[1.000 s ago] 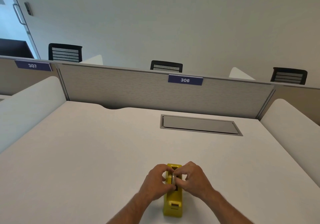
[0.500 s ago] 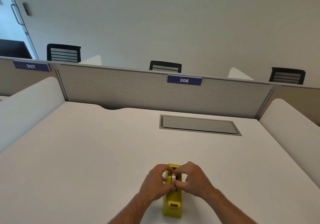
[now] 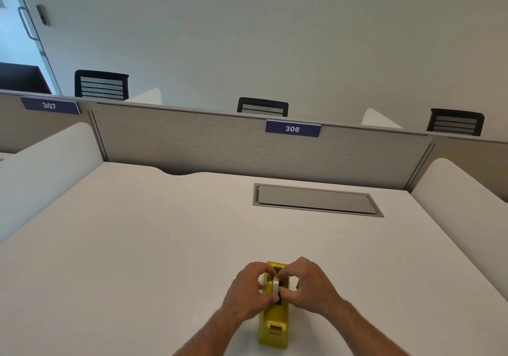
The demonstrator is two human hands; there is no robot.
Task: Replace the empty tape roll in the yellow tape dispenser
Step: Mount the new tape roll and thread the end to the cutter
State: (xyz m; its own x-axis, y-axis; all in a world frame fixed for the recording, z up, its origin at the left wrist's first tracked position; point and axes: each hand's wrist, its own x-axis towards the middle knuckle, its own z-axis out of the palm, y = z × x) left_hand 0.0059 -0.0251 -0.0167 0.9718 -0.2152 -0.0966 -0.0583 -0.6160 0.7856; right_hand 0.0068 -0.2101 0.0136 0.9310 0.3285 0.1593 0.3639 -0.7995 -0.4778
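Observation:
The yellow tape dispenser stands on the white desk near its front edge, cutter end toward me. A pale tape roll sits upright in the dispenser's slot. My left hand pinches the roll from the left. My right hand pinches it from the right. Both hands cover the dispenser's sides, and the roll's hub is hidden between the fingers.
A grey cable-box lid is set into the desk at the back right. A grey partition labelled 306 closes off the back, with white side screens left and right. Black chairs stand behind it.
Both hands stay on the roll in the dispenser; the fingers have shifted slightly and more of the pale roll shows between them. The dispenser has not moved.

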